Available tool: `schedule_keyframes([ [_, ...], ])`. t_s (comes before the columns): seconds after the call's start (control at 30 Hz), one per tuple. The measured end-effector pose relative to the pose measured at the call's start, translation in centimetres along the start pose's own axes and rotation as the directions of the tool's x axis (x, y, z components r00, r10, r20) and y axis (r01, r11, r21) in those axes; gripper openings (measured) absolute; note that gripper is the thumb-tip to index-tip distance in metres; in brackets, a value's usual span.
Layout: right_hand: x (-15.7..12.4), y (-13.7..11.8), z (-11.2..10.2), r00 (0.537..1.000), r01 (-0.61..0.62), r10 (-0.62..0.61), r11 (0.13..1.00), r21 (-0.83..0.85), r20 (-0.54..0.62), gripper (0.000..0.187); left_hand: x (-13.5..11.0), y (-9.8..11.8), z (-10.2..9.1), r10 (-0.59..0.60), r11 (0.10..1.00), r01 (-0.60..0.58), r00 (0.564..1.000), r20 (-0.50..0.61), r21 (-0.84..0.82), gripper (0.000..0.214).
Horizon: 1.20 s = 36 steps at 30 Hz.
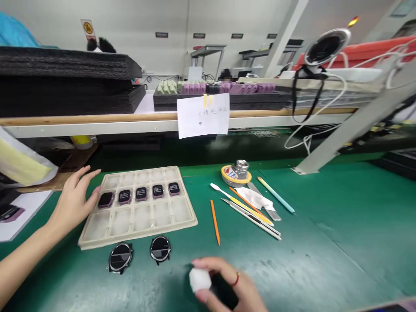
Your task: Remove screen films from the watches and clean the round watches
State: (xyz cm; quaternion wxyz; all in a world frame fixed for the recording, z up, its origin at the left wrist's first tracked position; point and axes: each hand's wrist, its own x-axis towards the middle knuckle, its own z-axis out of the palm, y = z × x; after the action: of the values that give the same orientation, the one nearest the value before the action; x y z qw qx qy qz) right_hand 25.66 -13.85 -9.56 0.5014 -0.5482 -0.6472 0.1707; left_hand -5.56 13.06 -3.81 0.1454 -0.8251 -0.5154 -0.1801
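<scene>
My left hand [73,197] rests at the left edge of a cream plastic tray [191,219], fingers spread, thumb near the leftmost watch. Five square watches lie across the tray's middle row: one with a dark screen [105,199], the others showing small text, such as the rightmost watch [174,188]. In front lie two round watch cases, a left one [120,257] and a right one [160,248]. Low in the picture, my right hand [242,288] pinches a small white faceted piece [199,279] between thumb and forefinger. Something black shows below the fingers.
Right of the tray lie an orange stick [215,222], a cotton-like swab [216,187], tweezers [251,219], a white cloth [255,198] and a light-blue pen-like tool [276,194]. A metal-capped jar [241,169] stands behind them. A shelf [130,120] crosses above; a slanted post [341,132] stands right.
</scene>
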Motion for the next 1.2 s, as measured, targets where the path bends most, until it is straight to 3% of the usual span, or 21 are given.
schedule_keyframes([
  [0.07, 1.6, 0.9, -2.9, 0.999, 0.038, -0.04, 0.978, -0.204, -0.005, 0.022, -1.7, 1.9, -1.3, 0.121, 0.976, -0.133, 0.989, -0.08, -0.171, 0.047],
  [0.17, 4.1, 3.0, -6.7, 0.999, -0.023, 0.002, 0.883, -0.468, -0.045, 0.017, -3.6, 4.2, -2.7, 0.218, 0.932, -0.238, 0.971, -0.102, -0.275, 0.055],
  [0.3, 6.4, 6.4, -9.9, 0.993, -0.118, 0.106, 0.824, -0.554, -0.055, 0.017, -5.4, 5.4, -3.2, 0.219, 0.905, -0.24, 0.971, -0.099, -0.351, 0.056],
  [0.43, 8.6, 8.8, -12.2, 0.967, -0.248, 0.151, 0.729, -0.638, -0.203, 0.019, -6.8, 5.5, -2.9, 0.227, 0.89, -0.229, 0.973, -0.051, -0.395, 0.048],
  [0.5, 9.5, 9.5, -13.3, 0.949, -0.305, 0.162, 0.692, -0.655, -0.271, 0.012, -7.3, 5.9, -2.8, 0.268, 0.872, -0.254, 0.963, -0.027, -0.418, 0.041],
  [0.6, 10.3, 9.4, -14.7, 0.925, -0.361, 0.175, 0.686, -0.632, -0.339, 0.012, -7.7, 7.6, -3.1, 0.381, 0.809, -0.321, 0.924, 0.024, -0.492, 0.03],
  [0.7, 10.1, 7.3, -14.8, 0.885, -0.396, 0.131, 0.718, -0.573, -0.447, 0.02, -7.5, 10.0, -3.4, 0.517, 0.739, -0.366, 0.846, 0.128, -0.566, 0.029],
  [0.77, 9.5, 4.7, -13.7, 0.87, -0.366, 0.077, 0.764, -0.531, -0.488, 0.029, -7.2, 11.5, -3.4, 0.594, 0.696, -0.411, 0.791, 0.149, -0.589, 0.034],
  [0.83, 8.2, 1.7, -11.3, 0.889, -0.261, 0.012, 0.834, -0.487, -0.457, 0.027, -7.0, 12.7, -2.9, 0.65, 0.669, -0.458, 0.743, 0.162, -0.584, 0.043],
  [0.87, 7.4, 0.1, -9.6, 0.922, -0.11, -0.062, 0.905, -0.412, -0.382, 0.021, -6.9, 13.1, -2.7, 0.665, 0.667, -0.473, 0.727, 0.172, -0.575, 0.043],
  [0.93, 5.5, -2.7, -5.6, 0.964, 0.039, -0.135, 0.925, -0.377, -0.231, 0.015, -6.8, 13.6, -2.2, 0.672, 0.664, -0.477, 0.719, 0.179, -0.575, 0.036],
  [0.97, 4.5, -4.0, -3.3, 0.979, 0.115, -0.165, 0.929, -0.353, -0.116, 0.009, -6.8, 13.7, -2.1, 0.669, 0.657, -0.471, 0.724, 0.168, -0.588, 0.033],
  [1.03, 2.8, -6.0, 1.5, 0.953, 0.298, -0.271, 0.919, -0.26, 0.134, 0.011, -6.6, 13.3, -2.2, 0.637, 0.641, -0.447, 0.763, 0.109, -0.624, 0.031],
  [1.13, 1.5, -7.3, 8.0, 0.94, 0.337, -0.299, 0.886, -0.319, 0.164, 0.007, -5.8, 12.0, -3.0, 0.5, 0.663, -0.393, 0.866, -0.014, -0.637, 0.035],
  [1.2, 1.4, -6.8, 10.6, 0.951, 0.307, -0.264, 0.836, -0.454, 0.159, 0.01, -5.2, 10.9, -3.7, 0.393, 0.693, -0.333, 0.918, -0.053, -0.639, 0.038],
])
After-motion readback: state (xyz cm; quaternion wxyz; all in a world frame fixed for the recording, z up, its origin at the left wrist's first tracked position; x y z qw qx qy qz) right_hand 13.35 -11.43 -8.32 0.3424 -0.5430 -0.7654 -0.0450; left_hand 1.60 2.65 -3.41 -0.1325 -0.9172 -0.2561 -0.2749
